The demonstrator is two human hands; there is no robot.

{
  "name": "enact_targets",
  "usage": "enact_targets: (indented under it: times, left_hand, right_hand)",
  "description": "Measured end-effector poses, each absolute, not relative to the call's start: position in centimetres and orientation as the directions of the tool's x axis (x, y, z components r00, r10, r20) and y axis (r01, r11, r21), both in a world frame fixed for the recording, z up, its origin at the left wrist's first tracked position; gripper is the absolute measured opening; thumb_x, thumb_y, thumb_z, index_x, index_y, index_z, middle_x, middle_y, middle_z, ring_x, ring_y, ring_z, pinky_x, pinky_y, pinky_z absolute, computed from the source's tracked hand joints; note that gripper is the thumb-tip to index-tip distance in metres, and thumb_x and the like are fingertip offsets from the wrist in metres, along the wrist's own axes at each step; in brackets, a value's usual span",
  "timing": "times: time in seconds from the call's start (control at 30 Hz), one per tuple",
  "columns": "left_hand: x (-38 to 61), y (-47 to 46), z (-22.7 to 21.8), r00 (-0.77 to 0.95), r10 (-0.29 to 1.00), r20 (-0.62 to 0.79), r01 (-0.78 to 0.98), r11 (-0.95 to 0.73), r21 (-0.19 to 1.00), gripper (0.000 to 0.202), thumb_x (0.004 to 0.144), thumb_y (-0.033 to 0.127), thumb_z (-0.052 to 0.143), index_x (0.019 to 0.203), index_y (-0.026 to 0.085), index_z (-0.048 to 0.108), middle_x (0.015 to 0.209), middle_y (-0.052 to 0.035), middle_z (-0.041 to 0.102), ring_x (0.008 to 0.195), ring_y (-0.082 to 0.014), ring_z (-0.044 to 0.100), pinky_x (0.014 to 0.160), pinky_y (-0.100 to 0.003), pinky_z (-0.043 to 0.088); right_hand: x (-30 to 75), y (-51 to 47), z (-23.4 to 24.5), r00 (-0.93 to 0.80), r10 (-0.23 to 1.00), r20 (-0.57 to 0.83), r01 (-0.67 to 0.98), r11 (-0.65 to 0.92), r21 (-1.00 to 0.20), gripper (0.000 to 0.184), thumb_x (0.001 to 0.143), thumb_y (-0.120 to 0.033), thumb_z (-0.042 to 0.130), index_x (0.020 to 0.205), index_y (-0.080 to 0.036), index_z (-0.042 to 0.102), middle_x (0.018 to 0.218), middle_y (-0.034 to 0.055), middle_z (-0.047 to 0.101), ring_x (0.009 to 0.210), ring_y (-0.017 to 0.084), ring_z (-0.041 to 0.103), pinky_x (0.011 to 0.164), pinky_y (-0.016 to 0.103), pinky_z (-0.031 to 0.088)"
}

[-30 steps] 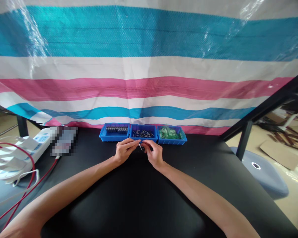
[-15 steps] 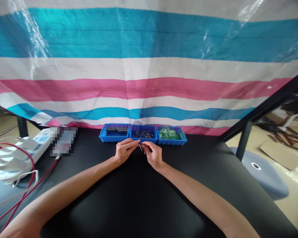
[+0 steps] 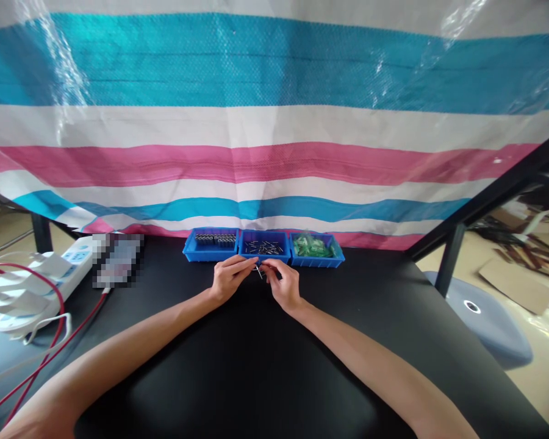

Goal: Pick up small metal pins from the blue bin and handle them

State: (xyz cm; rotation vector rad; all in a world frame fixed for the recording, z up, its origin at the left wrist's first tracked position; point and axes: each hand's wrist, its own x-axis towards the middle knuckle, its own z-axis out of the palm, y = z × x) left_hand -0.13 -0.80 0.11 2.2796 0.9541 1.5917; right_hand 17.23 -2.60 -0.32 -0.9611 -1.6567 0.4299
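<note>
My left hand (image 3: 229, 278) and my right hand (image 3: 283, 284) meet fingertip to fingertip just in front of the middle bin, both closed in a pinch. Between them shows a thin, silvery metal pin (image 3: 258, 272), slanting down; its ends are partly hidden by the fingers. Behind the hands, the middle blue bin (image 3: 251, 257) holds many loose dark and shiny metal pins (image 3: 268, 247). On the left, a blue bin (image 3: 197, 256) contains rows of small metal cylinders (image 3: 216, 238). To the right, a third blue bin (image 3: 315, 263) holds small green-tinted clear plastic bags (image 3: 312, 246).
A striped plastic sheet (image 3: 256, 161) hangs behind the black table (image 3: 256, 378). At left lie a white power strip (image 3: 80, 256) with plugs, a blurred-out device (image 3: 118, 261) and red cable (image 3: 80, 329). A grey stool (image 3: 489, 329) stands at right, beyond the table edge.
Both hands stay in nearly the same place. The right fingers have shifted very slightly, and a little more of the metal pin shows between the hands.
</note>
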Motion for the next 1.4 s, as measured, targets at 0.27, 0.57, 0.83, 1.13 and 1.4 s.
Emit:
enact_targets:
  times: [0.27,0.57,0.83,1.13,1.4]
  left_hand:
    - [-0.08,-0.88,0.29,0.214,0.611,0.762,0.394,-0.768,0.505,0.022,0.085,0.02,0.061,0.106,0.021,0.07,0.081,-0.0031,0.068,0.068,-0.0099,0.062,0.064,-0.02,0.052]
    - [-0.12,-0.82,0.15,0.212,0.616,0.759,0.401,-0.763,0.507,0.022,0.086,0.024,0.06,0.106,0.021,0.07,0.083,-0.0036,0.069,0.069,-0.0106,0.063,0.065,-0.021,0.052]
    - [-0.13,-0.83,0.1,0.204,0.609,0.766,0.395,-0.767,0.505,0.023,0.086,0.022,0.06,0.107,0.022,0.069,0.081,-0.0032,0.068,0.067,-0.0101,0.061,0.063,-0.02,0.051]
    - [-0.1,-0.88,0.29,0.213,0.602,0.769,0.411,-0.77,0.488,0.021,0.085,0.021,0.061,0.105,0.021,0.07,0.077,-0.0022,0.067,0.064,-0.0091,0.061,0.061,-0.019,0.05]
    - [-0.12,-0.86,0.31,0.214,0.597,0.773,0.404,-0.774,0.487,0.022,0.086,0.023,0.059,0.105,0.02,0.07,0.078,-0.0031,0.068,0.064,-0.0094,0.061,0.061,-0.019,0.051]
  right_hand:
    - [17.27,-2.5,-0.33,-0.049,0.764,0.643,0.364,0.613,-0.701,0.013,0.088,-0.025,0.056,0.095,-0.019,0.066,0.077,0.0031,0.07,0.061,0.014,0.066,0.06,0.025,0.054]
    - [17.25,-2.75,-0.05,-0.064,0.765,0.641,0.368,0.615,-0.697,0.013,0.088,-0.024,0.056,0.094,-0.02,0.066,0.081,0.0033,0.07,0.063,0.014,0.065,0.061,0.025,0.055]
    - [17.33,-2.9,0.39,-0.061,0.758,0.649,0.381,0.619,-0.687,0.013,0.089,-0.024,0.053,0.093,-0.02,0.065,0.082,0.004,0.069,0.066,0.015,0.064,0.066,0.028,0.054]
    - [17.32,-2.8,0.19,-0.039,0.775,0.631,0.372,0.597,-0.711,0.013,0.088,-0.025,0.054,0.094,-0.019,0.065,0.083,0.0042,0.069,0.064,0.015,0.064,0.064,0.027,0.054]
    - [17.34,-2.73,0.03,-0.078,0.757,0.649,0.384,0.623,-0.681,0.014,0.089,-0.024,0.053,0.095,-0.02,0.065,0.082,0.0043,0.069,0.066,0.015,0.065,0.066,0.028,0.055]
